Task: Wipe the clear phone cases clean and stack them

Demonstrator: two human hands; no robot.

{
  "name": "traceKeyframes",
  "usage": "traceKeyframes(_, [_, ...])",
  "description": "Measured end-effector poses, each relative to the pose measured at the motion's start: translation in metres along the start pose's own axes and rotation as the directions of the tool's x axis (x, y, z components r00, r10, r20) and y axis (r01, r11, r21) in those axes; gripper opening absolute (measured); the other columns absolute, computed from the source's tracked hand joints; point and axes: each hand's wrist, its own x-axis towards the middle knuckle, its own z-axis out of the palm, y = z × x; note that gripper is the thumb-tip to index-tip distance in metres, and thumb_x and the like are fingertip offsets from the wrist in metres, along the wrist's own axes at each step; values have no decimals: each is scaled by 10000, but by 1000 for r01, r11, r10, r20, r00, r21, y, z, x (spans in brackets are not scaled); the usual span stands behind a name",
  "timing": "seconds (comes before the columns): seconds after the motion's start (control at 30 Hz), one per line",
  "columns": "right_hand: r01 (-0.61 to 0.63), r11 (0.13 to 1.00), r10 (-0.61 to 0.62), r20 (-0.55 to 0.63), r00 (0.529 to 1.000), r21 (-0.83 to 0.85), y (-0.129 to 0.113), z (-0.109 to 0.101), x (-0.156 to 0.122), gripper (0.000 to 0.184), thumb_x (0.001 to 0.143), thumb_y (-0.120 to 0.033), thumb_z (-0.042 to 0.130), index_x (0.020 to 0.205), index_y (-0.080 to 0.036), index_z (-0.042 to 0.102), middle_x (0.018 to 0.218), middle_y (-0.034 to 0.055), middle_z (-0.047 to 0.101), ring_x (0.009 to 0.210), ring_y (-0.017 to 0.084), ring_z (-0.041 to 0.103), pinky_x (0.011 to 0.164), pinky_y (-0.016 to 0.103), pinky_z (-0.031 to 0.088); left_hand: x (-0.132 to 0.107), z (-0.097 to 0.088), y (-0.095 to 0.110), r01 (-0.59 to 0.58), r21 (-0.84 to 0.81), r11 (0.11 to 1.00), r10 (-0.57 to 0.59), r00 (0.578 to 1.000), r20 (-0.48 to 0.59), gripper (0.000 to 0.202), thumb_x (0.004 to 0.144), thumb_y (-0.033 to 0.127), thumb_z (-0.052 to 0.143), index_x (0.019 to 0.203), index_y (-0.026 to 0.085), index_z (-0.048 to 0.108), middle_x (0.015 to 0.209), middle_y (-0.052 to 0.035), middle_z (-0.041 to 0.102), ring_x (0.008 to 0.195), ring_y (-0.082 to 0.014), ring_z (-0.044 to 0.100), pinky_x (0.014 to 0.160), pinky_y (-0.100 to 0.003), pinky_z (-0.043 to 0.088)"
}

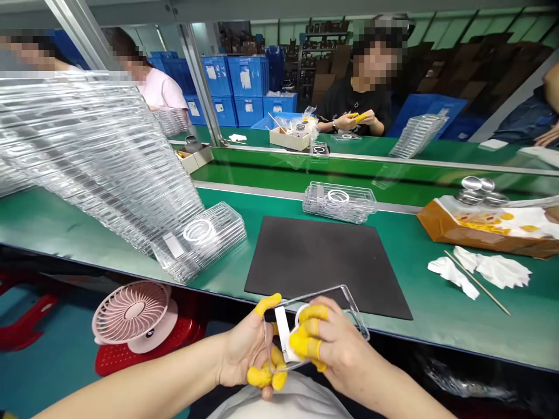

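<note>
left grip [244, 352]: clamping the edge of a clear plastic tray [336, 299] between thumb and fingers, wearing yellow finger cots [266, 375]
right grip [340, 349]: clamping the same tray from the other side, fingers closed over its middle
tray contents: holding a white strip [282, 331] and a white piece partly hidden by the fingers
tray position: lifted just off the near edge of the green table [437, 305], beside a black foam mat [323, 267]
nearby stacks: resting on the table, each holding a white ring, one [198, 235] leaning against a tall pile of empty trays [100, 157], another [338, 201] standing beyond the mat
cardboard box [476, 233]: carrying round metal discs [478, 189] on white paper
</note>
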Motion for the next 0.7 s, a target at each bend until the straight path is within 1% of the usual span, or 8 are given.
traceKeyframes(0.07, [13,1000,-14,24,1000,21,2,-1,1,220,868,-103,521,923,-267,657,839,-3,685,913,195,564,978,437,329,1,0,1,-4,15,1000,4,1000,-5,824,763,847,287,813,101,634,576,-123,679,409,-205,606,344,-274,468])
traceKeyframes(0.17, [-55,995,50,-58,997,-83,12,-5,5,230,859,-108,546,946,-284,664,881,-7,697,965,205,555,999,452,284,3,0,2,-14,7,1000,14,1000,-17,824,742,857,307,757,101,634,517,-97,648,396,-210,610,348,-289,486])
traceKeyframes(0.23, [-39,997,36,-47,998,-62,15,-1,12,232,846,-96,542,916,-282,662,867,-9,693,953,198,556,994,450,295,2,2,4,-3,5,1000,4,1000,-23,838,742,857,302,767,92,640,530,-102,657,389,-209,607,356,-301,496])
traceKeyframes(0.37, [72,992,-89,161,983,106,5,10,23,207,798,-75,557,817,-261,645,796,-20,665,906,174,557,1027,429,311,-2,4,9,26,49,998,-26,1000,-3,901,766,842,243,890,53,660,576,-124,689,361,-202,583,337,-306,487])
traceKeyframes(0.43, [95,988,-121,243,962,119,3,5,21,214,789,-68,565,832,-260,650,796,-30,661,896,162,552,1062,429,278,-2,1,11,24,76,997,-27,999,31,910,768,840,232,912,49,660,575,-125,690,348,-201,574,318,-300,474])
traceKeyframes(0.5, [110,989,-133,276,952,96,8,-9,14,233,815,-79,550,895,-269,659,824,-31,666,911,156,550,1072,427,263,1,-5,11,8,100,995,-14,998,62,910,753,853,234,904,63,659,556,-121,684,323,-197,552,300,-299,461])
traceKeyframes(0.6, [112,994,-110,230,967,4,19,-27,1,280,861,-85,501,994,-281,650,853,-22,675,949,157,554,1055,411,277,5,-12,8,4,138,990,-12,998,60,935,703,897,220,826,81,660,505,-126,657,301,-202,527,290,-315,455])
traceKeyframes(0.7, [25,995,-19,65,998,-93,18,-26,-6,286,862,-75,496,1030,-261,635,853,-6,667,941,170,554,1047,421,280,5,-11,8,19,136,991,-19,1000,2,918,683,916,221,721,102,644,476,-131,635,330,-220,551,292,-320,457])
